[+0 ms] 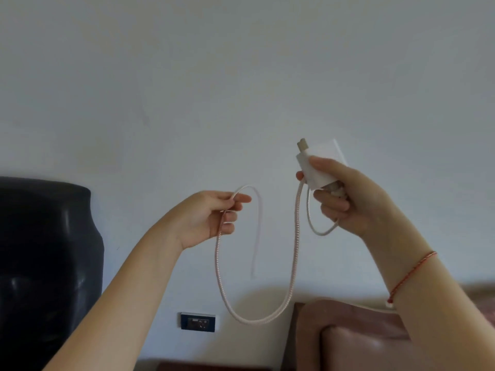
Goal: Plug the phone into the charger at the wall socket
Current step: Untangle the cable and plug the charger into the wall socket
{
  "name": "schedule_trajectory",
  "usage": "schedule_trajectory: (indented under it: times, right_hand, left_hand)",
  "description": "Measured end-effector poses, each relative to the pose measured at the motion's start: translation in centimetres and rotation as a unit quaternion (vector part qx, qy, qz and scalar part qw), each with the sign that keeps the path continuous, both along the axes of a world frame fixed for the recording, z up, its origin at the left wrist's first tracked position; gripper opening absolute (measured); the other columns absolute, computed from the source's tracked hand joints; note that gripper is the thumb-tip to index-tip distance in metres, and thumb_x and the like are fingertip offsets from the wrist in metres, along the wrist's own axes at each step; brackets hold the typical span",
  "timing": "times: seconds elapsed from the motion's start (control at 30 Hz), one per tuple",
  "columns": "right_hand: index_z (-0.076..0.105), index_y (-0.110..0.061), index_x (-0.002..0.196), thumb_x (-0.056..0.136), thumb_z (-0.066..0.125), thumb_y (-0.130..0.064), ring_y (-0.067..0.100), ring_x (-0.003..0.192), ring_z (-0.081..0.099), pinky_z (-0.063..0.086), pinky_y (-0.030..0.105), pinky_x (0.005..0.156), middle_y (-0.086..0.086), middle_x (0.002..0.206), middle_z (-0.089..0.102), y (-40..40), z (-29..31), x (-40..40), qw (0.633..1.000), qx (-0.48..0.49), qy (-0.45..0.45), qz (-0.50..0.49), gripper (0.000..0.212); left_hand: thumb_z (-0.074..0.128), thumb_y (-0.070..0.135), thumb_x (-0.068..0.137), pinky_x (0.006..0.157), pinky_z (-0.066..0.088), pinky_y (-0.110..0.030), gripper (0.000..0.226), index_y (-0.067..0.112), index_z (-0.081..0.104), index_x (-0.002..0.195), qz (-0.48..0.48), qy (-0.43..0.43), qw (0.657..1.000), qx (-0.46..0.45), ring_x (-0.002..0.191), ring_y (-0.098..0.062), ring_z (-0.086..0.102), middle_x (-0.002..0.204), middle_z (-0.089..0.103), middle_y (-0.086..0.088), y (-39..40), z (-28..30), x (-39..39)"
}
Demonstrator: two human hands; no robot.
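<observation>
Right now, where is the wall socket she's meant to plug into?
The dark rectangular wall socket sits low on the white wall, lower centre-left of the head view, between the black rounded object and the brown leather cushion.

A plain pale grey-white wall (241, 76) fills most of the frame, evenly lit, with a glossy black rounded object (45, 263) at lower left and brown leather upholstery (348, 341) at lower right.

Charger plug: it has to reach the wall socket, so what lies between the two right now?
In the head view, only bare wall and the hanging cable loop lie between the charger plug, gripped by the right hand, and the wall socket.
</observation>
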State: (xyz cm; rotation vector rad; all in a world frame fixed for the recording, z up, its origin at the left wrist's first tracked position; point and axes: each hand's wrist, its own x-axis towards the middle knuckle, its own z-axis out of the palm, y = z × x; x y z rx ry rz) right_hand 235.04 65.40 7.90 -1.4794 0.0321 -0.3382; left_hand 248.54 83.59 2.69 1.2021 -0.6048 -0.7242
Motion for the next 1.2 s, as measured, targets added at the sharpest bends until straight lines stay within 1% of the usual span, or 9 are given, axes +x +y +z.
schedule_trajectory:
  times: [0.2,0.4,0.57,0.7,0.83,0.97,1.07,1.13,1.2]
  right_hand:
    - [0.052,-0.007,0.099,0.068,0.066,-0.031,0.004,0.024,0.024,0.017,0.012,0.024,0.002,0.074,0.058,2.1,-2.9,3.1,0.993,0.104,0.045,0.025,0.042]
    - [0.058,-0.013,0.100,0.069,0.062,-0.033,0.004,0.023,0.025,0.017,0.012,0.023,-0.001,0.075,0.054,3.3,-3.2,4.5,0.981,0.147,-0.011,0.126,0.037]
    - [0.059,-0.012,0.093,0.065,0.067,-0.028,0.002,0.023,0.026,0.017,0.010,0.024,0.012,0.076,0.044,4.8,-4.0,5.2,0.970,0.089,0.027,0.226,0.033]
    - [0.068,-0.007,0.084,0.071,0.062,-0.026,0.003,0.023,0.022,0.017,0.010,0.026,0.012,0.051,0.039,5.9,-5.1,5.8,0.963,-0.025,0.072,0.258,0.024]
    - [0.065,-0.007,0.085,0.067,0.066,-0.026,0.003,0.025,0.023,0.021,0.011,0.028,-0.001,0.041,0.040,5.8,-6.0,6.1,0.960,-0.074,0.079,0.259,0.025]
    - [0.071,-0.018,0.082,0.061,0.069,-0.033,0.007,0.028,0.022,0.020,0.013,0.035,0.008,0.056,0.033,5.6,-6.7,6.0,0.946,-0.149,0.093,0.272,0.025]
    - [0.068,-0.010,0.087,0.066,0.071,-0.026,0.007,0.031,0.024,0.020,0.014,0.034,0.008,0.060,0.043,5.0,-7.2,5.8,0.941,-0.173,0.116,0.266,0.027]
    - [0.064,0.000,0.092,0.070,0.069,-0.026,0.007,0.031,0.024,0.020,0.014,0.034,0.014,0.071,0.046,4.1,-7.5,5.7,0.939,-0.187,0.128,0.260,0.035]
    - [0.062,0.002,0.095,0.069,0.070,-0.029,0.008,0.032,0.024,0.020,0.015,0.035,0.022,0.076,0.046,3.1,-7.5,5.4,0.932,-0.209,0.134,0.262,0.041]
  left_hand:
    - [0.037,-0.001,0.091,0.044,0.030,-0.018,0.031,0.005,0.067,0.096,0.006,-0.171,0.985,-0.009,0.047,-0.007,0.038,0.064,0.052,0.006,1.4,1.0,-2.3]
    - [0.044,0.008,0.082,0.051,0.040,-0.020,0.031,0.008,0.068,0.101,-0.129,-0.177,0.972,0.081,0.052,-0.011,0.049,0.069,0.064,0.000,4.0,-0.3,-2.4]
    - [0.053,0.020,0.076,0.076,0.054,-0.041,0.033,0.005,0.061,0.103,-0.079,-0.036,0.996,0.018,0.092,-0.026,0.066,0.097,0.067,-0.012,4.5,-0.2,-1.4]
    - [0.047,0.047,0.081,0.075,0.056,-0.045,0.049,0.003,0.060,0.095,0.007,0.057,0.998,-0.022,0.078,-0.030,0.067,0.084,0.066,-0.016,3.4,0.0,-0.8]
    - [0.049,0.024,0.086,0.062,0.058,-0.032,0.031,0.001,0.054,0.107,0.053,0.146,0.987,-0.030,0.087,-0.029,0.063,0.099,0.059,-0.020,1.9,-1.5,-0.4]
    - [0.027,0.006,0.096,0.036,0.049,-0.019,0.030,0.005,0.049,0.076,0.090,0.152,0.984,0.019,0.037,-0.011,0.062,0.041,0.064,-0.003,0.6,-3.5,0.2]
    - [0.035,-0.006,0.087,0.047,0.056,-0.024,0.022,-0.009,0.055,0.095,0.107,0.161,0.981,0.034,0.064,-0.020,0.067,0.068,0.066,-0.017,0.5,-4.8,0.8]
    - [0.044,-0.013,0.064,0.064,0.060,-0.035,0.048,-0.019,0.051,0.111,0.103,0.182,0.978,0.004,0.093,-0.029,0.061,0.097,0.059,-0.024,0.6,-5.6,0.8]
    - [0.050,-0.010,0.051,0.056,0.060,-0.037,0.040,-0.017,0.061,0.088,0.087,0.196,0.977,-0.003,0.074,-0.030,0.069,0.081,0.067,-0.025,0.9,-6.4,0.6]
